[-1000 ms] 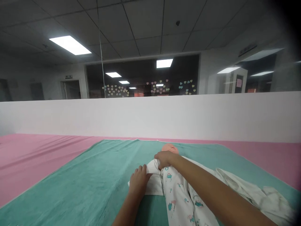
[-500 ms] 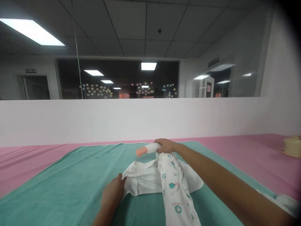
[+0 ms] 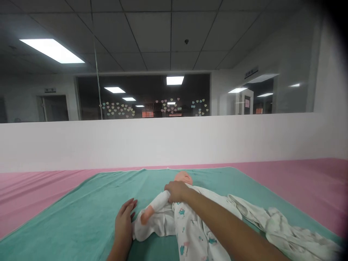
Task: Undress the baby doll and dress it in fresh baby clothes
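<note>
A baby doll [image 3: 183,177] lies on its back in white clothing printed with small teal and pink figures [image 3: 187,221]. My right hand [image 3: 176,191] is closed around the doll's white-sleeved arm [image 3: 160,201] near the shoulder. The doll's bare hand [image 3: 147,215] pokes out of the sleeve, pointing down and left. Beneath that arm is spread a plain white cloth [image 3: 163,224]. Beside the cloth's left end rests my left hand [image 3: 124,219], fingers extended and apart. My right forearm covers part of the doll's body.
A green blanket [image 3: 81,206] lies over a pink surface [image 3: 299,177] that meets a low white wall [image 3: 163,141]. Rumpled white fabric [image 3: 288,228] stretches off to the right. Behind the wall is a wide glass window.
My left hand has released the white cloth's edge and opened. My right hand has moved left and down with the doll's arm, which now points lower. The doll's head has come into view.
</note>
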The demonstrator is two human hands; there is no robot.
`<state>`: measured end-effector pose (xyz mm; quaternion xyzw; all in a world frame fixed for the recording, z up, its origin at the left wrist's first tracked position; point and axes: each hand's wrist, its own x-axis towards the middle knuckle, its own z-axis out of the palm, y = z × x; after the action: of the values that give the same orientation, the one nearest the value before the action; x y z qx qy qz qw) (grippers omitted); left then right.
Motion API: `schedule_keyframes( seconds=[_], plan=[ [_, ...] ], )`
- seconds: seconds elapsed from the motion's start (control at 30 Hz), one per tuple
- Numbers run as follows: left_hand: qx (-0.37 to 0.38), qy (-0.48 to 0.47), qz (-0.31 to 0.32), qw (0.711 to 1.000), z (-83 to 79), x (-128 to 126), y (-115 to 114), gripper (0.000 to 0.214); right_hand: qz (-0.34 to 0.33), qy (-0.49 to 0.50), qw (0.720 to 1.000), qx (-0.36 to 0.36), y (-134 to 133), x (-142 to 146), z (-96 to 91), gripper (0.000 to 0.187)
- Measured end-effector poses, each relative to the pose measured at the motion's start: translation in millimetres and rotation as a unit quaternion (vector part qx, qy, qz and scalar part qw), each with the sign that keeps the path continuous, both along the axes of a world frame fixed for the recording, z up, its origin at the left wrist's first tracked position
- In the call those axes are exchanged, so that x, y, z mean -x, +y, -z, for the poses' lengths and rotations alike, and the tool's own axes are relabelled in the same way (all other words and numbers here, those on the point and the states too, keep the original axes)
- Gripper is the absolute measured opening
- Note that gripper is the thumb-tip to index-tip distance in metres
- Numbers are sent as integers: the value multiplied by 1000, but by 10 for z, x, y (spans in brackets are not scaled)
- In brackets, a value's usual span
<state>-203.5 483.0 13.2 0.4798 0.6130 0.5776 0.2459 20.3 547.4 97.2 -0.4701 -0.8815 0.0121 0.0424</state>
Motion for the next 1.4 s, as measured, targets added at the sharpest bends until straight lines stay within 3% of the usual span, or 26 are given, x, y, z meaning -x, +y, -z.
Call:
schedule_keyframes(
  seconds=[0.07,0.13,0.2,0.3,0.37,0.43,0.53,0.63,0.7,0.77,0.87,0.93,1.03,1.1,1.17,1.3,1.4],
  plan=[
    [-1,-58,14,998,2,-5,4,45,6,-32,999,0,14,200,86,37],
    [12,-45,31,998,34,-56,25,44,10,-48,999,-3,15,340,140,32],
    [28,77,50,995,89,-135,50,43,-3,-41,999,-12,-25,395,160,28],
    [24,288,110,951,173,-236,64,41,-43,12,998,-33,-164,265,150,33],
    [21,354,130,926,203,-263,55,41,-47,78,995,-51,-274,12,160,38],
    [26,371,127,920,214,-263,45,41,-14,191,979,-66,-363,-368,233,41],
    [22,372,119,920,220,-249,50,42,98,323,940,-55,-452,-1073,503,49],
    [-3,389,85,917,201,-279,56,41,162,294,939,-72,-506,-1705,866,55],
    [-18,393,57,918,132,-366,21,42,187,268,942,-79,-517,-1970,1055,55],
    [-21,372,41,927,-7,-549,-60,42,209,256,940,-80,-507,-2096,1153,53],
    [-47,361,68,929,-320,-1043,-201,41,214,257,939,-84,-465,-2131,1167,48],
    [-78,408,111,903,-533,-1468,-229,38,214,267,935,-90,-432,-2134,1144,46],
    [-51,497,152,853,-734,-2066,-108,37,234,281,927,-84,-391,-2164,1118,44],
    [-4,571,169,803,-760,-2361,52,36,246,287,923,-75,-377,-2194,1110,43],
    [28,609,170,774,-723,-2561,224,35,251,295,919,-77,-373,-2218,1107,42],
    [70,633,160,754,-648,-2746,467,33,277,296,909,-96,-369,-2242,1111,41],
    [94,645,176,738,-693,-2722,523,35,293,305,900,-101,-361,-2267,1121,41]
  ],
)
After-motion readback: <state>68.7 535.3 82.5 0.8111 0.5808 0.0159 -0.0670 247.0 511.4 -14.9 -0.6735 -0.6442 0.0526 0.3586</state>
